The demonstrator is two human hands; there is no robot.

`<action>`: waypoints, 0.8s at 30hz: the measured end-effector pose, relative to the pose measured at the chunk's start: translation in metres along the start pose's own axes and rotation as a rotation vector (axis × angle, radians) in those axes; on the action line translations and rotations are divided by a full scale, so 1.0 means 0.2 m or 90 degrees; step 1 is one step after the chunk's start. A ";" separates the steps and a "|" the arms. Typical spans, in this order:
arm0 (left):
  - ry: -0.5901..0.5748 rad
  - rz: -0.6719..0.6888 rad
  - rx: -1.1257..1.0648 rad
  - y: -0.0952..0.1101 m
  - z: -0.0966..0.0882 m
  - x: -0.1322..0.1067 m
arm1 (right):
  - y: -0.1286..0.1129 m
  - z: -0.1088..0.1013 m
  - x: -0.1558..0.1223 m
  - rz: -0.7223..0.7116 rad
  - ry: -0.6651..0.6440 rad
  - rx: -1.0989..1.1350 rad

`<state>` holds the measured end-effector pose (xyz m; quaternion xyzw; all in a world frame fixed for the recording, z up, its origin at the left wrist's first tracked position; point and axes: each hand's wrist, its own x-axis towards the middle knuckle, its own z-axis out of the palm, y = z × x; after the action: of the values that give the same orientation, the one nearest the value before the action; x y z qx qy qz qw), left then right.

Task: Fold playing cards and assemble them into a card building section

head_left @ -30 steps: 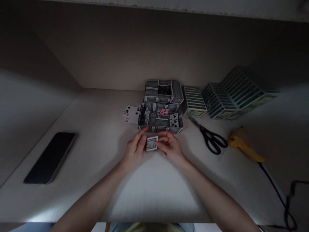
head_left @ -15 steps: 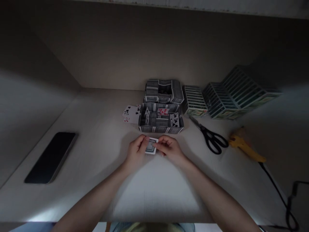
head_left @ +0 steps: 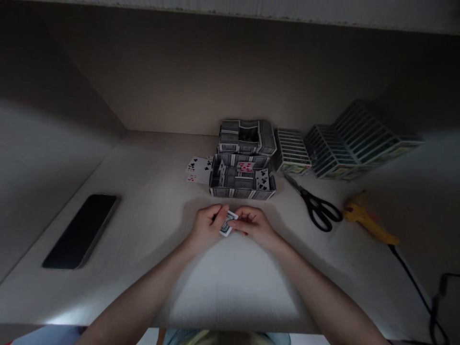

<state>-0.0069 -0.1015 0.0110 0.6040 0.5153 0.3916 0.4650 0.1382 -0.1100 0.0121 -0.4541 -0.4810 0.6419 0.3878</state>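
Note:
Between both hands is a playing card point(head_left: 227, 224), its patterned back facing up and tilted; whether it is one card or several I cannot tell. My left hand point(head_left: 207, 224) pinches its left side with the thumb on top. On the right edge, my right hand point(head_left: 254, 223) is closed with thumb and fingers. Just beyond the hands stands an open box made of playing cards point(head_left: 242, 192), with a few face-up cards inside. Behind it is a second card-built box point(head_left: 229, 136) with an opening in its top. Loose playing cards point(head_left: 197, 165) lie at the open box's left.
Black-handled scissors point(head_left: 319, 211) lie to the right, beside a yellow glue gun point(head_left: 372, 225) with a black cord. Striped card stacks point(head_left: 293, 149) stand against the back right. A phone point(head_left: 81, 231) lies at the left. A shelf edge point(head_left: 230, 17) runs overhead.
The card has turned and tilted between my hands, so less of its back shows. Both hands still hold it. The whole view has shifted slightly.

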 end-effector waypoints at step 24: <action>-0.268 0.046 0.030 0.00 -0.03 -0.01 | -0.01 -0.02 0.00 -0.069 0.060 -0.094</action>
<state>-0.0135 -0.1017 0.0129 0.7015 0.3939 0.2608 0.5336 0.1425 -0.1082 0.0144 -0.4841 -0.5324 0.5607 0.4096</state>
